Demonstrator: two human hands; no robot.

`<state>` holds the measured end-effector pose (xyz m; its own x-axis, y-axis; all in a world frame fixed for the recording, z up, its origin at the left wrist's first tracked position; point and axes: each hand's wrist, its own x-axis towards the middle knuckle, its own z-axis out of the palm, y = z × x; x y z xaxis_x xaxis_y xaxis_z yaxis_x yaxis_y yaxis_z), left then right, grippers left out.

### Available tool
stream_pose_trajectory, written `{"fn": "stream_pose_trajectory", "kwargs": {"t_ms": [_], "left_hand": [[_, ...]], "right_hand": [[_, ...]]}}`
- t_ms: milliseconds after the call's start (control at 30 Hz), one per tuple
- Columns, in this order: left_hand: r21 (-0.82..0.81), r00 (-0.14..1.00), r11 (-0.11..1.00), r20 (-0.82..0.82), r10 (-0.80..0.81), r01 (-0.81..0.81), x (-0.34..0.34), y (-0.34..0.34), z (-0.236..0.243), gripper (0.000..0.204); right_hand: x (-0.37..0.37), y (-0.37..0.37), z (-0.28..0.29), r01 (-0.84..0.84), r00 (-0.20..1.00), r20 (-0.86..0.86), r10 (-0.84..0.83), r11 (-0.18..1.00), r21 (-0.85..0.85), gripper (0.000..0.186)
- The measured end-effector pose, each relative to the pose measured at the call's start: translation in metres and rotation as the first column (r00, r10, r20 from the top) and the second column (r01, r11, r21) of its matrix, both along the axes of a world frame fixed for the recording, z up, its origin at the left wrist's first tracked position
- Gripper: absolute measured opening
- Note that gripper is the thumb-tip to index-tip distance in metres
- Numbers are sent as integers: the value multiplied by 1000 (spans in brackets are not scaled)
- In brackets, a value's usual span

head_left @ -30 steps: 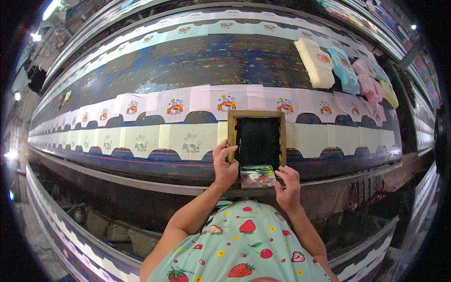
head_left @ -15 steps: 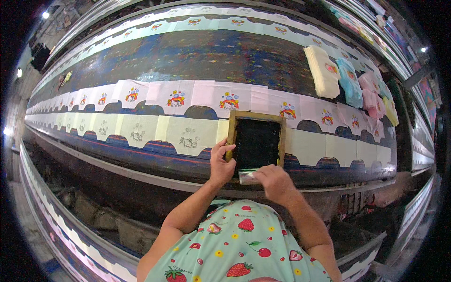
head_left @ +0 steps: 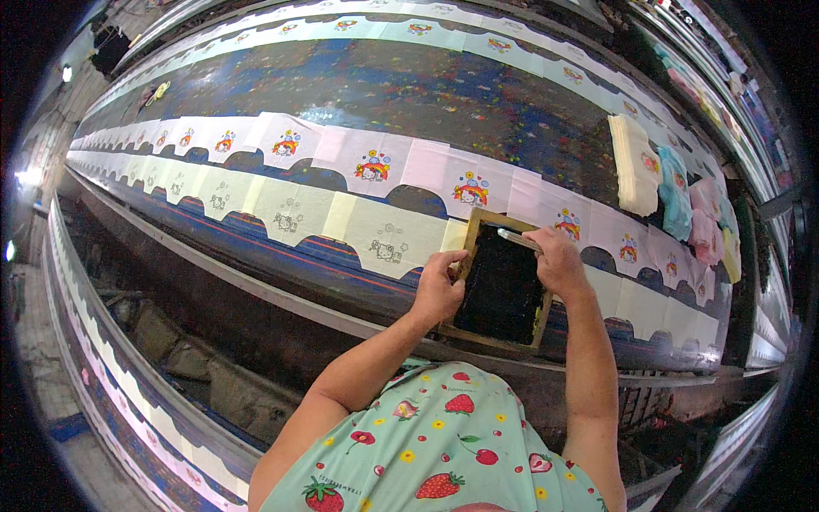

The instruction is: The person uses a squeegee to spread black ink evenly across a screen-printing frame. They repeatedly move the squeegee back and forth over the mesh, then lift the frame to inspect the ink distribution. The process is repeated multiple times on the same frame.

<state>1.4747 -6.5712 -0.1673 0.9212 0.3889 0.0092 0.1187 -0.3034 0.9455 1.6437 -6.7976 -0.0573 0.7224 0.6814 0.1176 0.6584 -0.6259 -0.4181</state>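
A wooden screen-printing frame (head_left: 490,339) with dark mesh lies over the row of pale yellow cloth pieces on the long table. My left hand (head_left: 439,286) pinches its left rail. Held in my right hand (head_left: 559,260) is a squeegee (head_left: 517,238) with a pale, shiny edge, set across the mesh near the far rail. Ink blackens the mesh, which hides the cloth beneath. Just left of the frame, a yellow cloth piece (head_left: 408,232) bears a dark outline print. Beyond it runs a row of pink cloth pieces (head_left: 345,154) with colourful rainbow prints.
Folded cream cloths (head_left: 633,162), blue cloths (head_left: 674,192) and pink cloths (head_left: 706,218) are stacked at the table's right end. A far row of pale green pieces (head_left: 465,43) crosses the paint-specked tabletop (head_left: 461,94). A metal rail (head_left: 281,300) follows the near edge.
My right hand has carried the squeegee from the frame's near end to its far end. My left hand stays on the left rail. The whole view has swung a little.
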Motion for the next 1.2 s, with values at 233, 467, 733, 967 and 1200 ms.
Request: {"fn": "stream_pose_trajectory", "kwargs": {"t_ms": [233, 467, 733, 967, 1200], "left_hand": [[-10, 999, 999, -20, -44, 44, 5, 3, 7, 65], [-3, 997, 998, -30, -70, 70, 1, 3, 19, 68], [107, 976, 994, 217, -30, 6, -6, -10, 0, 63], [210, 983, 976, 163, -90, 54, -23, -17, 0, 68], [173, 969, 985, 244, -35, -8, -19, -38, 12, 65]], "right_hand": [[-60, -13, -5, -48, 998, -42, 46, 998, -51, 43], [-145, -19, -3, -57, 998, -38, 55, 997, -44, 36], [-192, -22, -12, 2, 999, -41, -2, 1000, -14, 40], [-212, -50, -18, 177, 984, -39, -172, 963, 206, 46], [-218, -95, -48, 597, 800, -368, -475, 696, 399, 40]]}}
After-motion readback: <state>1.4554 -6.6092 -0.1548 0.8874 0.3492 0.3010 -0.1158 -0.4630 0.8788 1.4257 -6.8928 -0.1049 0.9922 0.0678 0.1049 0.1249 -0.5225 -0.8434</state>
